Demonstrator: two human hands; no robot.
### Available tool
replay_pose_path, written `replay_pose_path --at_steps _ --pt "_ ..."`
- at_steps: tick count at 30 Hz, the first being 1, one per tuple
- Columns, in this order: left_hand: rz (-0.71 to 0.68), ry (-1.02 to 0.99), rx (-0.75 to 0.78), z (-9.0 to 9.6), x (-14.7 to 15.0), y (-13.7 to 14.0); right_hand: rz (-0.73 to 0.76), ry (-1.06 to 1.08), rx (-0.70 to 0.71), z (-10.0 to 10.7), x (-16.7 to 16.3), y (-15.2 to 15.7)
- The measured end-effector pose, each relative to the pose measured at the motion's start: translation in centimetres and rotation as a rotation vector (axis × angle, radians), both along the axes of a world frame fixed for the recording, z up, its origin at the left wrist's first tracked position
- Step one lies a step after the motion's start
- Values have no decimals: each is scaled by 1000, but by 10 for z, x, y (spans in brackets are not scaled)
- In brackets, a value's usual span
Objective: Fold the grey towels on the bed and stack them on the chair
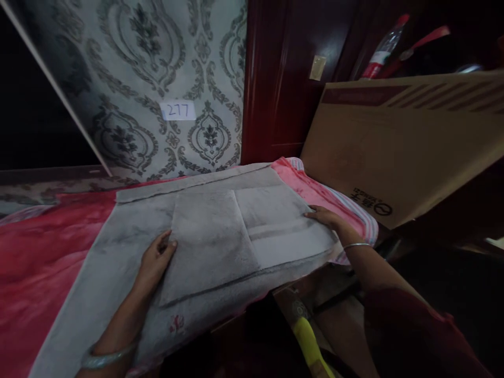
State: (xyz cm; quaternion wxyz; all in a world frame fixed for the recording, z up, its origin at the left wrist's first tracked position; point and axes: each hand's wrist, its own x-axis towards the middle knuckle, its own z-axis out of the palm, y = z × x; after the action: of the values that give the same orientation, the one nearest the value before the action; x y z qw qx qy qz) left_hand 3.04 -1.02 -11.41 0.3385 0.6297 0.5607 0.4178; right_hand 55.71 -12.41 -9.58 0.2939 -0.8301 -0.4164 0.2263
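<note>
A grey plush cloth [212, 231] lies across a table, with side panels folded in over its middle and a small red mark near its front edge. At the left edge of the upper panel is my left hand [155, 260], thumb and fingers curled together on the fabric. My right hand [325, 217] rests at the cloth's right side, its fingers stretched out flat over the folded part. Beneath the grey cloth, a red plush cover [84, 226] shows on the left and a pink part of it on the right.
A large cardboard box [394, 142] stands at the right, with a red-capped bottle [386, 50] behind its top edge. Patterned wallpaper [212, 63] bears a paper label [178, 110] reading 277. Beside it is a dark red door [283, 94]. Something yellow [309, 341] shows below the table.
</note>
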Motion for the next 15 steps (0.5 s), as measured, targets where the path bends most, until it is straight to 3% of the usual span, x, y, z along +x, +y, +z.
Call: replay_pose_path --at_steps 4,8,12,15 --pt "32 -67 82 0 -1 -2 117 440 199 31 -22 11" --pt "151 -168 265 12 2 -5 276 560 385 76 -72 45" --pt "-46 -525 77 38 17 -2 597 571 416 98 -161 85" --pt "-149 -698 -180 52 30 10 718 390 407 83 -241 104"
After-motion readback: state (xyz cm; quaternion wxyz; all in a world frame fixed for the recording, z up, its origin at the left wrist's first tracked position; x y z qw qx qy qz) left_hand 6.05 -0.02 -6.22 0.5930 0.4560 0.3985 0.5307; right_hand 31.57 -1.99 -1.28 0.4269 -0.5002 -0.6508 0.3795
